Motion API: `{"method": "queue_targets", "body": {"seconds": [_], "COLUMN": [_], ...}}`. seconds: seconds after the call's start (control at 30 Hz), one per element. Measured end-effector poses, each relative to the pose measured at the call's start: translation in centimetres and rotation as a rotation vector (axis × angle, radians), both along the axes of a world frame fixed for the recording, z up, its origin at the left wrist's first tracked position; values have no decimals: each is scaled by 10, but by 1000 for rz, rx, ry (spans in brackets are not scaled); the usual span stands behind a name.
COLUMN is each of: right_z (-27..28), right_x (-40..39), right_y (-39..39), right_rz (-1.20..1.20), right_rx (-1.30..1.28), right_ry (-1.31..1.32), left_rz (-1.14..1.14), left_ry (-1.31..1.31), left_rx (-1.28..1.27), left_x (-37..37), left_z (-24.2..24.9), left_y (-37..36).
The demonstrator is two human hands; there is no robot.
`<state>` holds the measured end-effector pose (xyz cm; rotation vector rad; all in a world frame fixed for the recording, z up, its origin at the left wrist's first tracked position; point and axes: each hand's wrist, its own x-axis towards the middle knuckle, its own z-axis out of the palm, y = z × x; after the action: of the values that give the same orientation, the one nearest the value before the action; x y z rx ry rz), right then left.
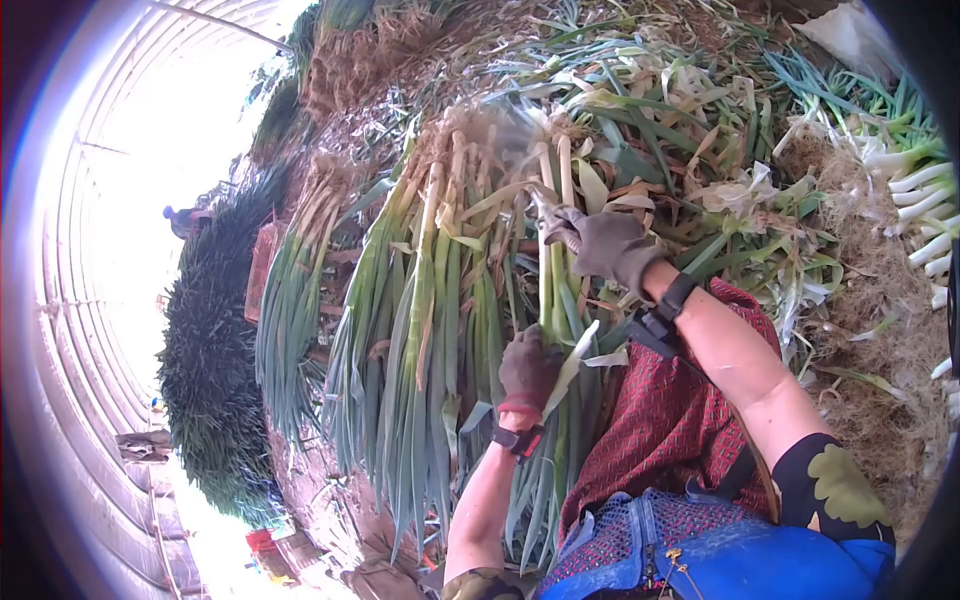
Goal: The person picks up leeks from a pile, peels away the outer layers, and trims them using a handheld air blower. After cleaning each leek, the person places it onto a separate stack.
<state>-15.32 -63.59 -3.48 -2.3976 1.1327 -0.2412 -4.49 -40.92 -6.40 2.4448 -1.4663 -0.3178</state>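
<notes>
Long large green onions (pixel 420 300) lie side by side in front of me, roots upward in the view and leaves hanging toward me. My left hand (pixel 528 370), in a dark glove, is closed around the green leaves of one or more stalks (pixel 546 285). Higher up, my right hand (pixel 610 245), gloved too, has its fingers closed beside the pale upper stalks. A greyish object shows at its fingertips; I cannot make out what it is. A loose peeled leaf (pixel 575 370) hangs beside my left hand. Blurred haze hides some of the roots.
Peeled leaves (pixel 690 130) are heaped beyond my right hand. Cleaned white-stemmed onions (pixel 925 200) and a pile of cut roots (pixel 870 300) lie at the right. Another onion bundle (pixel 300 290) and a dark green stack (pixel 215 350) are to the left. Red patterned cloth (pixel 650 430) covers my lap.
</notes>
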Motion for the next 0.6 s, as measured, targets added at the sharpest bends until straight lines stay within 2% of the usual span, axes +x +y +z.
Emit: {"method": "queue_targets", "body": {"seconds": [0.1,0.13,0.23,0.3,0.43,0.5,0.6], "right_z": [31,44,55,51,19,19,31], "right_x": [-7,-8,-9,-4,6,7,1], "right_y": [5,23,50,59,63,52,54], "right_rz": [415,307,332,410,341,374,311], "right_rx": [361,264,181,186,49,1,51], "right_ry": [57,39,167,202,93,120,103], "left_rz": [-91,-116,63,202,258,303,335], "left_ry": [-13,26,111,-90,-402,-491,-497], "left_rx": [-41,-66,-47,-221,54,138,220], "left_x": [-11,-8,43,66,98,94,112], "left_z": [-1,-5,-13,-3,-20,-16,-36], "left_y": [6,7,-7,-19,-49,-70,-93]}}
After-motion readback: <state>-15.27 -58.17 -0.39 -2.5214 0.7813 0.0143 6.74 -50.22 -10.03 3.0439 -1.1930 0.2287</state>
